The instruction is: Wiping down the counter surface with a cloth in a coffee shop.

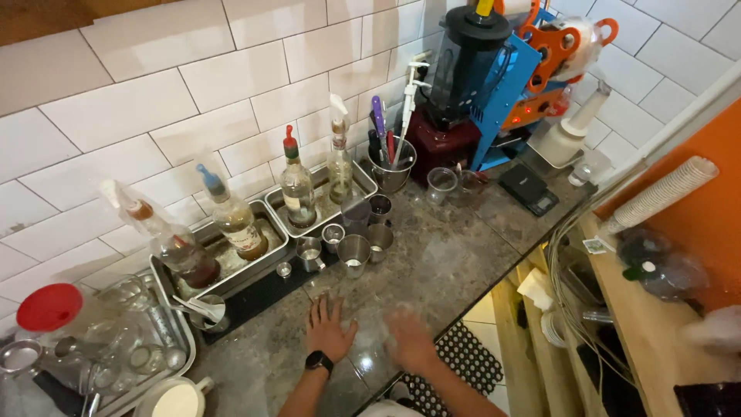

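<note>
At the near edge of the dark stone table [455, 255], both hands lie palm down on bare surface, close together but apart. Left hand [328, 328]: fingers spread wide and flat, holding nothing, a black watch [318, 361] on the wrist, forearm running down out of view. Right hand [409, 340]: blurred, flat on the table, seemingly holding nothing; finger spread cannot be told. Just beyond the hands, a cluster of small steel measuring cups [355, 251], upright, one showing a pale residue at its bottom; the contents of the others are too small to tell. Behind these, two steel trays: the nearer-left tray [266, 266] carries two syrup bottles, one with a blue pourer [235, 216] and brown liquid, one with a clear pourer [174, 243] and dark red-brown liquid; the farther tray [363, 179] carries a bottle with a red pourer [297, 181] and another with a pale pourer [340, 158], both mostly clear. Steel utensil pot [394, 170], upright, holding several tools, one with a purple handle. Empty clear plastic cup [441, 184] beside it. Blender with dark red base [451, 93] against the tiled wall. Far left: a rack of glass jars [127, 332], one with a red lid [48, 307], and a white jug [177, 398] holding pale liquid. Right: a stack of paper cups [664, 193] lying on its side.
</note>
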